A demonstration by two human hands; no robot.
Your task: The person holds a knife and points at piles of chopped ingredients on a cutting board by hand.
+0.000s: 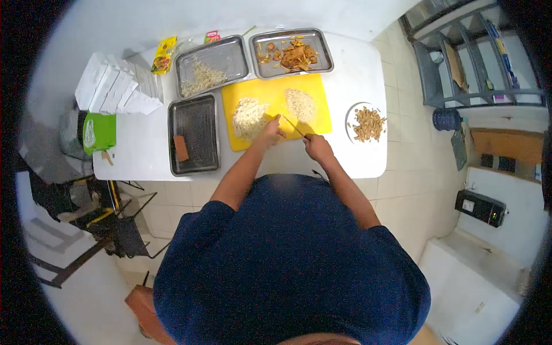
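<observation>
A yellow cutting board [276, 131] lies at the table's middle, with a pile of chopped pale pieces [249, 119] on its left part and a flatter, finer pale pile [300, 105] on its right. My right hand [317, 146] is closed around the handle of a knife [295, 126], whose blade points up and left over the board. Beside the left pile is my left hand [272, 131], fingers apart near the knife tip, with nothing visible in it.
Behind the board stand a tray of pale pieces [187, 58] and a tray of brown pieces [319, 41]. A dark tray [194, 118] with a reddish-brown block [181, 148] is left. A plate [349, 123] of brown strips sits right. White boxes [106, 86] and a green packet [100, 131] stand far left.
</observation>
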